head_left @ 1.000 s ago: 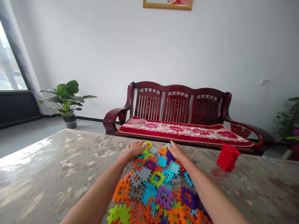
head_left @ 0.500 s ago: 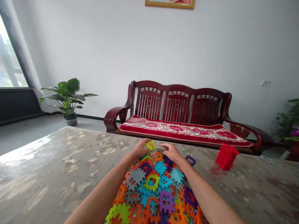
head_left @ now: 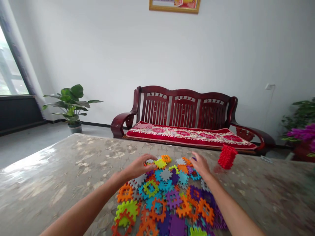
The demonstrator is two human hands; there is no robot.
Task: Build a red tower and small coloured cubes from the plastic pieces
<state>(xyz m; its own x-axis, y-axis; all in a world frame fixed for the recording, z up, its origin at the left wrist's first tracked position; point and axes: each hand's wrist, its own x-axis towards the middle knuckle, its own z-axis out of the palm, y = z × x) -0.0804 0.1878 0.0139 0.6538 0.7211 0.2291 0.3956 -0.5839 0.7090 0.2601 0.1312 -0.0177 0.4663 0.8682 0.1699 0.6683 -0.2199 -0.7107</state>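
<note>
A heap of flat toothed plastic tiles (head_left: 169, 196) in orange, blue, green, purple and grey lies on the marbled table (head_left: 61, 183). My left hand (head_left: 139, 166) rests on the heap's far left edge, fingers curved over the tiles next to a yellow-green tile (head_left: 160, 163). My right hand (head_left: 200, 165) lies on the far right edge, fingers spread over the tiles. Neither hand lifts a tile. A red cube built of tiles (head_left: 226, 156) stands right of my right hand.
Beyond the table stands a dark wooden bench (head_left: 187, 114) with a red flowered cushion. A potted plant (head_left: 70, 105) is on the floor at left, and purple flowers (head_left: 302, 134) at right. A window is at far left.
My hands moved apart from a pinch at the heap's far end and now lie spread over its two sides. The view has shifted slightly right.
</note>
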